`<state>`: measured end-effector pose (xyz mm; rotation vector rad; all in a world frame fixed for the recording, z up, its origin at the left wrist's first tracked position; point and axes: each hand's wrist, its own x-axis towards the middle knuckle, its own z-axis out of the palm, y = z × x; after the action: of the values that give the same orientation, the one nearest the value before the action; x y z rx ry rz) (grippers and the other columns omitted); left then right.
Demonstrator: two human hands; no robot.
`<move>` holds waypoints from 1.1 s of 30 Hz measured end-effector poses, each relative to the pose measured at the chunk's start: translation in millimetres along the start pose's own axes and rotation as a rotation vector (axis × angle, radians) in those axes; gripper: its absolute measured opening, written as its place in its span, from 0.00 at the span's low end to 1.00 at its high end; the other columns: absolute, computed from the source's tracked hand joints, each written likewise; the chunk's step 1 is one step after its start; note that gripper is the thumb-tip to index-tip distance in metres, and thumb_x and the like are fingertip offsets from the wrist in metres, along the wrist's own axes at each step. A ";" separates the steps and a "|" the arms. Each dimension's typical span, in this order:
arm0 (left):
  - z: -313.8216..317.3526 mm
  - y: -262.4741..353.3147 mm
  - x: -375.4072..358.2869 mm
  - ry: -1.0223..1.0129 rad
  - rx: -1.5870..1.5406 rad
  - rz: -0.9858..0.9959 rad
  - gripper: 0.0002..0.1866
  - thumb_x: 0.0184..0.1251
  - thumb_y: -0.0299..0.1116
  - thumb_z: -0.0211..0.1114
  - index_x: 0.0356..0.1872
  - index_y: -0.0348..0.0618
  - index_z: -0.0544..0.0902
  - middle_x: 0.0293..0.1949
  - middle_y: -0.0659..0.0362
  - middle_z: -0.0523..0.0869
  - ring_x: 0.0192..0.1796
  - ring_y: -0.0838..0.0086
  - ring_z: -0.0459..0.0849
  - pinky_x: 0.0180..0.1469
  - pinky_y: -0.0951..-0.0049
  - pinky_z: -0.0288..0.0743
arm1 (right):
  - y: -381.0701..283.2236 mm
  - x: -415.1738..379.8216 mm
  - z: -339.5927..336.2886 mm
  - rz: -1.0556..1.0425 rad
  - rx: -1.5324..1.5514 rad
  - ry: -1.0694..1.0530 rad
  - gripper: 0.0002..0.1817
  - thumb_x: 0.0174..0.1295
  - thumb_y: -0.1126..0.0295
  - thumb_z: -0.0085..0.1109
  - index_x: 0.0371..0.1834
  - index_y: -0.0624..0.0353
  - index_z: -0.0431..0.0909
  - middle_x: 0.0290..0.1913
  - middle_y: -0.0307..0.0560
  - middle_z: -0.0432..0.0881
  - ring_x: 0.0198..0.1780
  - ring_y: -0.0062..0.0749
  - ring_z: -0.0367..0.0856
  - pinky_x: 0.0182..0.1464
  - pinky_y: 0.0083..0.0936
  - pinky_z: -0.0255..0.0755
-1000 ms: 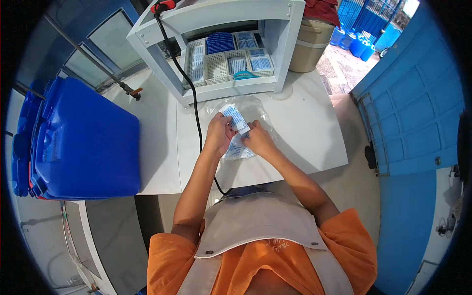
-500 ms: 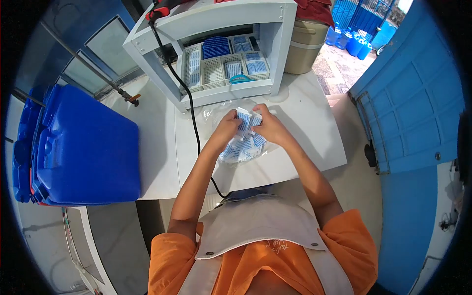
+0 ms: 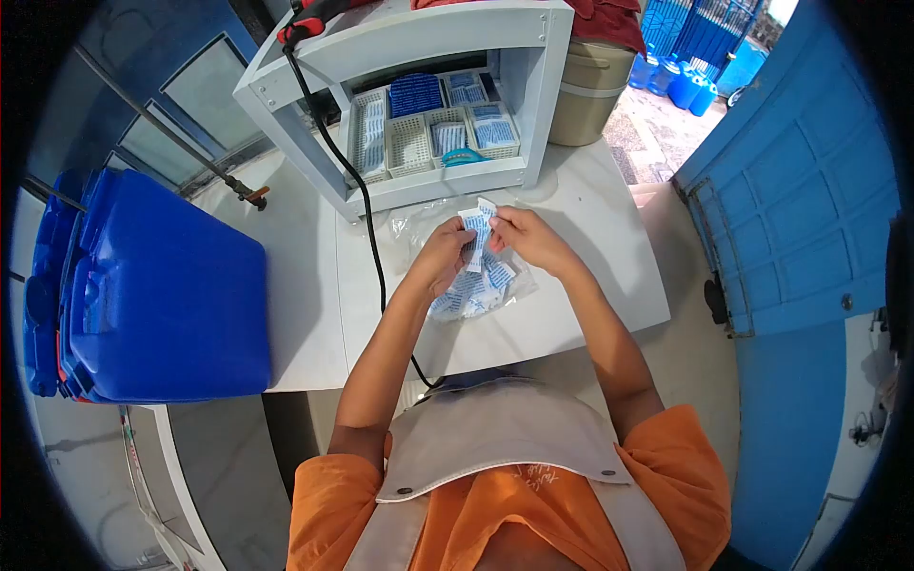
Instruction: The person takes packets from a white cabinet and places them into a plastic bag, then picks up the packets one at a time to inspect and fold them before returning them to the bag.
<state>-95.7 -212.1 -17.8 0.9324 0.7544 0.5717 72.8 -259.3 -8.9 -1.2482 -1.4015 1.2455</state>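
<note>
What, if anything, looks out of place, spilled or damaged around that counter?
Nothing looks plainly spilled or damaged; the heaped blue-printed packets have clear plastic around them. The oddest thing is the black cable, which droops from atop the white shelf unit across the countertop and behind the left forearm, where it might snag.

A beige apron (image 3: 505,428) covers an orange shirt (image 3: 333,509).

I'm working in what seems a small water-refilling shop, blue containers (image 3: 176,295) standing left, round jugs (image 3: 684,91) sitting far right.
</note>
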 end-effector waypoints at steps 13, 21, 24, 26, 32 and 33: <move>2.7 14.7 -3.8 0.111 -0.454 0.052 0.11 0.68 0.27 0.44 0.45 0.34 0.71 0.41 0.54 0.80 0.42 0.69 0.80 0.48 0.69 0.74 | -11.5 -27.3 23.9 -0.353 -0.167 0.143 0.31 0.54 0.73 0.63 0.63 0.59 0.66 0.35 0.40 0.70 0.29 0.21 0.69 0.35 0.17 0.69; -1.3 4.2 7.0 -0.011 -0.621 0.009 0.15 0.69 0.30 0.37 0.46 0.30 0.69 0.42 0.47 0.79 0.46 0.59 0.79 0.53 0.61 0.73 | -5.7 -21.0 23.2 -0.518 -0.421 0.245 0.28 0.52 0.76 0.63 0.60 0.59 0.70 0.34 0.43 0.71 0.32 0.26 0.74 0.35 0.21 0.72; 1.9 4.8 2.4 -0.064 -0.672 0.031 0.15 0.69 0.30 0.37 0.47 0.29 0.68 0.42 0.45 0.79 0.46 0.58 0.79 0.52 0.61 0.73 | -3.3 -17.6 30.8 -0.532 -0.249 0.241 0.29 0.51 0.75 0.64 0.60 0.60 0.70 0.34 0.44 0.71 0.31 0.27 0.74 0.34 0.21 0.72; 6.4 10.3 -4.1 -0.058 -0.725 0.003 0.15 0.69 0.30 0.37 0.47 0.29 0.68 0.42 0.45 0.79 0.45 0.58 0.79 0.51 0.60 0.74 | -3.1 -16.2 34.2 -0.553 -0.213 0.243 0.30 0.50 0.75 0.65 0.60 0.60 0.69 0.32 0.44 0.71 0.30 0.27 0.74 0.33 0.21 0.72; -0.5 6.9 -3.3 -0.229 -0.821 -0.107 0.14 0.69 0.30 0.38 0.45 0.30 0.68 0.42 0.45 0.79 0.41 0.58 0.80 0.45 0.61 0.76 | -11.6 -15.0 14.7 -0.654 -0.733 0.227 0.25 0.54 0.62 0.63 0.54 0.63 0.73 0.31 0.44 0.72 0.30 0.34 0.76 0.32 0.27 0.73; 0.7 8.3 -4.6 -0.311 -0.866 -0.126 0.14 0.70 0.30 0.38 0.45 0.31 0.68 0.42 0.45 0.79 0.39 0.58 0.81 0.44 0.62 0.76 | -6.8 -11.9 14.7 -0.654 -0.734 0.226 0.25 0.54 0.62 0.63 0.54 0.63 0.73 0.31 0.44 0.72 0.30 0.34 0.76 0.32 0.27 0.73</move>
<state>-98.9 -211.7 -8.8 0.1552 0.2242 0.5501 58.9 -273.1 -3.9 -1.1724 -1.9507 0.1269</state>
